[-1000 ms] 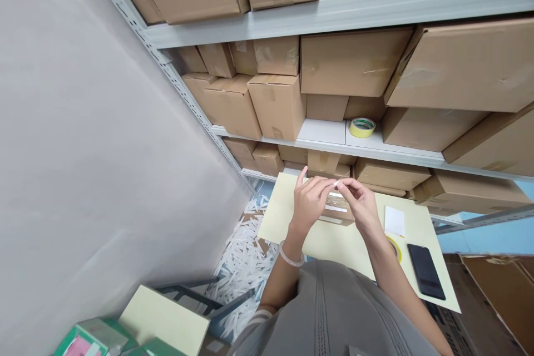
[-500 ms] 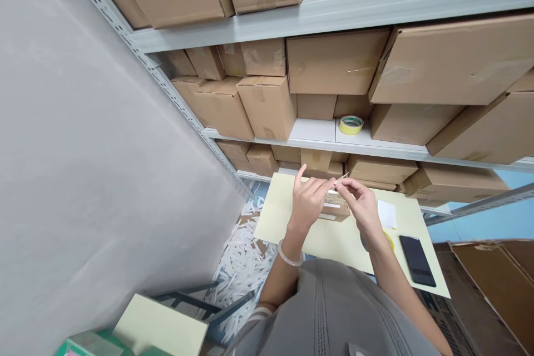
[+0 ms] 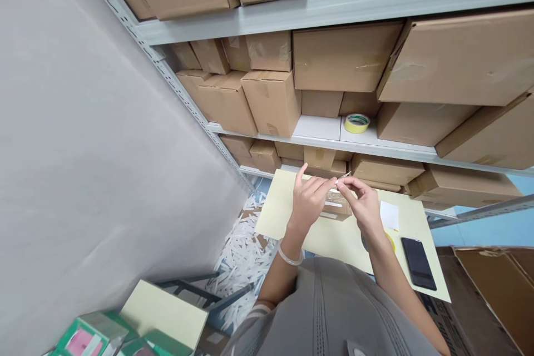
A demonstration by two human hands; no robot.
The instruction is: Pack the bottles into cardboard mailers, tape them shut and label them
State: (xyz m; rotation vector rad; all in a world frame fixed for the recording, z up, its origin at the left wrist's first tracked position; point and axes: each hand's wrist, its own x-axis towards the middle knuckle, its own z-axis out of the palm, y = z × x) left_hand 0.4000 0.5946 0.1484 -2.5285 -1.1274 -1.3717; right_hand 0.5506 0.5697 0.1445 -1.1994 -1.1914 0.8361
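My left hand (image 3: 309,199) and my right hand (image 3: 362,203) meet fingertip to fingertip over a small cardboard box (image 3: 342,212). Between their pinched fingers is a small, thin pale strip (image 3: 345,174), its tip sticking up; its exact kind is too small to tell. The left little finger points upward. Clear tape and white labels show on the box, which lies on a pale yellow tabletop (image 3: 273,211), partly covered by my hands. By my right wrist, a yellow tape roll (image 3: 391,241) is half hidden.
A black phone (image 3: 418,263) and a white paper (image 3: 389,215) lie on the table's right side. Shelves (image 3: 387,144) packed with cardboard boxes rise ahead, with another tape roll (image 3: 356,123) on one. Paper strips (image 3: 242,250) cover the floor at left, beside a wall. An open carton (image 3: 496,289) stands right.
The camera view has shifted slightly, so shelves and green boxes appear a little displaced. Both hands keep nearly the same pose, still pinching the small strip.
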